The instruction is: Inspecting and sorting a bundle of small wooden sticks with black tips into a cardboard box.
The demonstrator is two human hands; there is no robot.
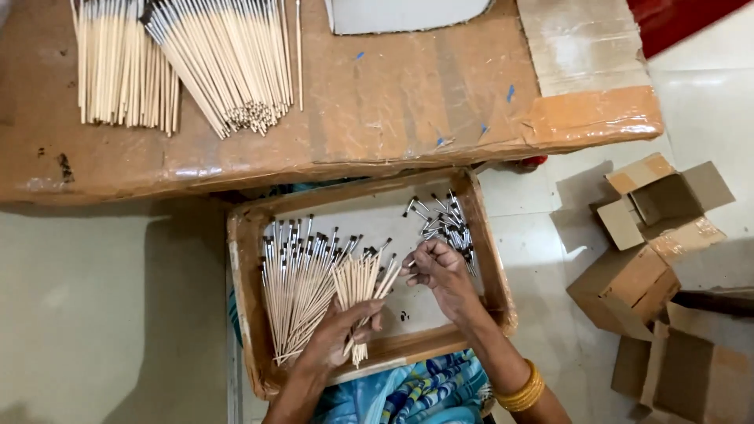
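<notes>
Head view: left grip (pixel 334 341) clasps stick bundle (pixel 360 286); right grip (pixel 440 271) pinches one stick (pixel 389 281)

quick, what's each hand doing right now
Left hand: closed around a bundle of thin wooden sticks.
Right hand: fingers pinched on a small metal-tipped piece.

- stick piles (pixel 181 63) at 11 o'clock: upper ends cut off by top edge.
- white sheet (pixel 400 14) at 12: only lower part in frame.
- cardboard boxes (pixel 667 314) at 4: cut by right and bottom edges.
- left hand (pixel 334 345): palm hidden by held sticks (pixel 357 290).
- small metal pieces (pixel 448 224): too small to tell kind.
</notes>
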